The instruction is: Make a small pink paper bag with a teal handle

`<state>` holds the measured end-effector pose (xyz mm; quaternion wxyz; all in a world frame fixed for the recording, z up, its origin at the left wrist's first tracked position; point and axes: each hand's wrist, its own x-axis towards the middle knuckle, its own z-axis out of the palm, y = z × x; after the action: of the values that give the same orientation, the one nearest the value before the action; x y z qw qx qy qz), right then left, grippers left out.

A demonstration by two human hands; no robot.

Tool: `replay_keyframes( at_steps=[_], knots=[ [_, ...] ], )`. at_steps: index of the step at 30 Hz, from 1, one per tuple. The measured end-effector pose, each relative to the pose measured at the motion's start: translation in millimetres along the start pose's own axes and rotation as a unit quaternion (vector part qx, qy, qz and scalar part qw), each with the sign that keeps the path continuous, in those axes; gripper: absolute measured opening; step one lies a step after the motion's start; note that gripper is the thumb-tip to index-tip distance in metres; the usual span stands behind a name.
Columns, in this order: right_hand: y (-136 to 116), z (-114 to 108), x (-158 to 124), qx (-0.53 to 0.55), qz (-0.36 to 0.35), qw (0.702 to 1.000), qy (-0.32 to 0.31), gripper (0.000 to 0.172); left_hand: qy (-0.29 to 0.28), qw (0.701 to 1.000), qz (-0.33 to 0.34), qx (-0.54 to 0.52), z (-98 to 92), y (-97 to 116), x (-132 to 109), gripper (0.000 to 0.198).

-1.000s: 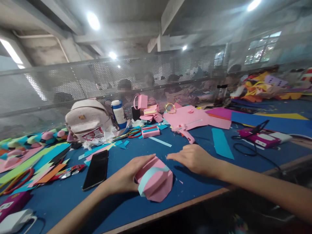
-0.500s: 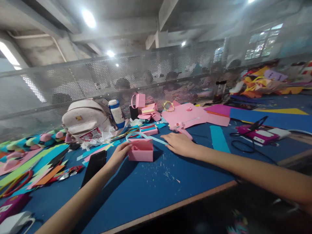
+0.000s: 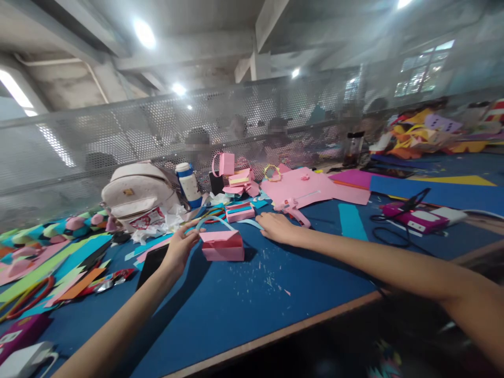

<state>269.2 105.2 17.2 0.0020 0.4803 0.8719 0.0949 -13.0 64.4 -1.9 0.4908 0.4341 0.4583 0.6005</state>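
A small open pink paper box (image 3: 223, 253) stands on the blue table, its top flap tilted. My left hand (image 3: 181, 245) is just left of the box, thumb and index finger apart beside a curved light blue paper strip (image 3: 214, 218). That strip arches above and behind the box. My right hand (image 3: 279, 229) rests low on the table to the right, fingers together on the strip's right end; the fingertips partly hide it. Behind the hand lies a pink glue gun (image 3: 294, 211). A second, flat pink box (image 3: 240, 212) sits behind the first.
On the left are a white backpack (image 3: 137, 191), a bottle (image 3: 188, 184), a dark phone (image 3: 151, 265) and coloured paper strips (image 3: 81, 281). Pink sheets (image 3: 307, 186) lie at the back. To the right are a blue strip (image 3: 352, 221) and a purple device with cable (image 3: 413, 216). Paper scraps dot the table.
My left hand has left the box's edge and moved up and left. The box has shifted slightly left, its flap now tilted forward. My right hand has moved slightly left with the strip's end.
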Motion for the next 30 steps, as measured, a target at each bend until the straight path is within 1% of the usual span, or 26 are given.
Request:
replay_keyframes(
  at_steps=[3,5,8,11,13,15,16,17,19,20,21,23,24,25,27,28,29,30],
  knots=[
    [-3.9,-2.9,7.7,0.003,0.022,1.000,-0.021,0.025,0.025,0.999,0.022,-0.002,-3.7,0.1,2.3,0.056],
    [-8.1,-5.6,11.3,0.000,0.036,0.999,-0.036,0.024,0.019,1.000,0.019,-0.012,-2.8,-1.0,1.5,0.055],
    [-13.8,-10.7,15.1,-0.006,0.051,0.998,-0.048,0.028,0.011,1.000,0.008,-0.004,0.5,-4.6,0.0,0.059],
    [-15.9,-15.4,16.5,-0.003,0.045,0.998,-0.045,0.028,0.028,0.999,0.017,0.034,2.8,-8.6,-2.1,0.065],
    [-15.1,-18.5,14.8,0.003,0.031,0.999,-0.040,0.028,0.040,0.996,0.046,0.065,4.6,-8.0,-8.0,0.066],
    [-13.1,-22.7,9.9,0.006,0.016,0.999,-0.033,0.026,0.047,0.986,0.102,0.122,8.3,-2.6,-19.8,0.063],
    [-11.8,-25.5,6.0,0.007,0.009,1.000,-0.029,0.024,0.056,0.974,0.148,0.163,11.3,1.9,-27.9,0.060],
    [-10.4,-29.1,1.2,0.007,0.003,1.000,-0.024,0.023,0.062,0.952,0.217,0.206,14.9,7.3,-36.8,0.058],
    [-7.0,-38.6,-11.6,0.005,-0.005,1.000,-0.014,0.020,0.067,0.885,0.360,0.287,23.9,19.3,-55.5,0.055],
    [-5.3,-44.6,-19.6,0.006,-0.009,1.000,-0.006,0.019,0.045,0.854,0.409,0.319,29.2,25.1,-64.3,0.051],
    [-3.5,-51.4,-28.5,0.008,-0.014,1.000,0.006,0.018,0.007,0.831,0.437,0.343,34.7,30.4,-72.1,0.048],
    [-0.7,-67.3,-49.2,0.027,-0.027,0.998,0.040,0.016,-0.095,0.813,0.436,0.374,46.8,38.9,-84.4,0.049],
    [0.2,-75.9,-60.4,0.039,-0.036,0.998,0.042,0.014,-0.139,0.810,0.421,0.383,53.3,42.1,-88.9,0.053],
    [0.5,-84.7,-72.0,0.057,-0.061,0.996,0.042,0.012,-0.182,0.809,0.404,0.387,60.1,44.7,-92.7,0.055],
    [-0.5,-101.5,-94.7,0.112,-0.148,0.982,0.040,0.013,-0.265,0.812,0.359,0.376,74.1,48.7,-98.6,0.059],
    [-1.4,-108.9,-105.1,0.142,-0.193,0.970,0.035,0.014,-0.304,0.816,0.328,0.366,81.0,50.2,-101.2,0.060],
    [-2.4,-115.2,-114.4,0.167,-0.218,0.961,0.027,0.015,-0.334,0.824,0.299,0.347,87.3,51.4,-103.8,0.061],
    [-2.9,-120.0,-122.3,0.187,-0.224,0.956,0.023,0.015,-0.358,0.834,0.263,0.327,92.9,52.1,-106.1,0.058]
  ],
)
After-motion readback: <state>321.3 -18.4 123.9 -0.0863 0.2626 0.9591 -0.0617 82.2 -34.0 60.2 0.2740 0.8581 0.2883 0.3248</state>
